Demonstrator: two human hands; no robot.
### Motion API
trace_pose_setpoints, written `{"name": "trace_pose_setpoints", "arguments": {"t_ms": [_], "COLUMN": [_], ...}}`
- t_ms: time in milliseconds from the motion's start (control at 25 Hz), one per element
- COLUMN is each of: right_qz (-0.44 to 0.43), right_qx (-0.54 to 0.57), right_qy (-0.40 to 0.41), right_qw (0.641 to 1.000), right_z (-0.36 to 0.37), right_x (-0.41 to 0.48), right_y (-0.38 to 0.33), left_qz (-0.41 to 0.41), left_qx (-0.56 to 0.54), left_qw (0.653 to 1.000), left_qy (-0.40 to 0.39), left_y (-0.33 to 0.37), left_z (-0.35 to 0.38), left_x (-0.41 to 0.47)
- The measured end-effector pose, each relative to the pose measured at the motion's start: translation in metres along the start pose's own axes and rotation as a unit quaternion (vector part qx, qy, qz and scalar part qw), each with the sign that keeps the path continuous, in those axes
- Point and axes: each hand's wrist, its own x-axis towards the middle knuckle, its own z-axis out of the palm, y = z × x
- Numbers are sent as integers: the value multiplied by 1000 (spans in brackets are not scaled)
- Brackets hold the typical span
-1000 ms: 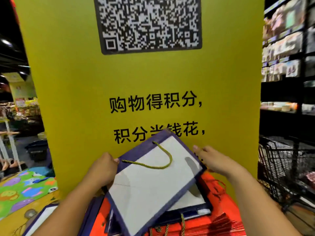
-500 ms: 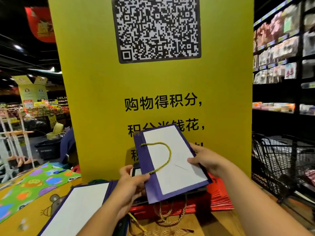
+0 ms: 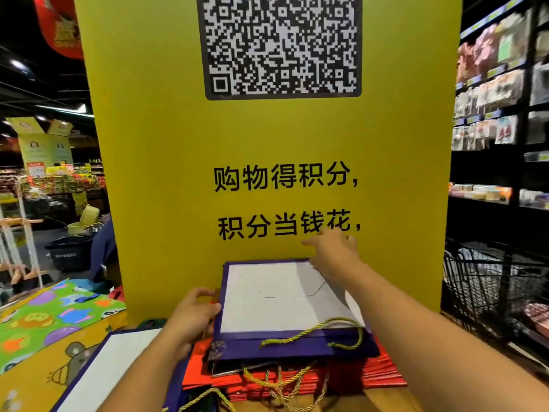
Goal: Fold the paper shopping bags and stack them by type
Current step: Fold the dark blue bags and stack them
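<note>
Down from the air, where both hands held it tilted half a second ago, the purple-and-white bag [image 3: 282, 295] now lies folded flat on the pile, turned so that its gold rope handle [image 3: 315, 334] trails over the near edge.

Head view: the bag tops a few other purple bags [image 3: 285, 350], which sit on a stack of flat red bags [image 3: 383, 377] in front of the yellow QR-code sign [image 3: 267, 138]. The left hand [image 3: 193, 318] is at the bag's left edge, fingers curled against it and thumb above, gripping that edge. The right hand [image 3: 332, 254] is over the far right corner with its fingers stretched out and apart; it is blurred, so I cannot tell whether it touches the paper. Another purple-and-white bag [image 3: 101, 373] lies flat at lower left, beside a colourful animal-print mat [image 3: 53, 313]. A wire shopping trolley [image 3: 490, 281] stands at right, under dark stocked shelves [image 3: 499, 84].
</note>
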Motion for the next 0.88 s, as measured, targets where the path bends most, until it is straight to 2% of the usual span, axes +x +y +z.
{"name": "trace_pose_setpoints", "arguments": {"t_ms": [40,80,120,200,240,280,320,360,400,480,520,680,880], "right_qz": [6,2,-4,-22,-32,-39,-45,-52,-56,-53,-51,-45,-36], "right_qx": [-17,-17,-13,-20,-12,0,10,16,14,11,5,-27,-34], "right_qy": [7,-33,-108,-275,-310,-318,-306,-286,-267,-246,-239,-217,-240], "right_qw": [1000,999,994,961,950,947,951,957,962,968,970,975,970], "right_z": [15,32,48,76,87,95,102,109,116,129,135,151,151], "right_x": [2,1,-3,-12,-15,-18,-19,-20,-21,-24,-28,-33,-31], "right_y": [-1,1,7,24,32,38,43,45,47,50,51,56,50], "left_qz": [14,24,31,46,70,110,158,196,211,164,143,120,100], "left_qx": [3,17,43,202,327,434,489,509,514,572,597,607,590], "left_qw": [999,998,995,974,936,885,848,834,832,794,776,772,781], "left_qy": [33,64,82,95,112,128,126,82,4,-122,-143,-146,-180], "left_y": [-6,-13,-19,-29,-31,-28,-27,-24,-24,-36,-44,-62,-54], "left_z": [6,10,14,15,15,18,23,32,42,64,72,76,72], "left_x": [11,23,33,43,44,42,42,42,45,52,56,65,64]}}
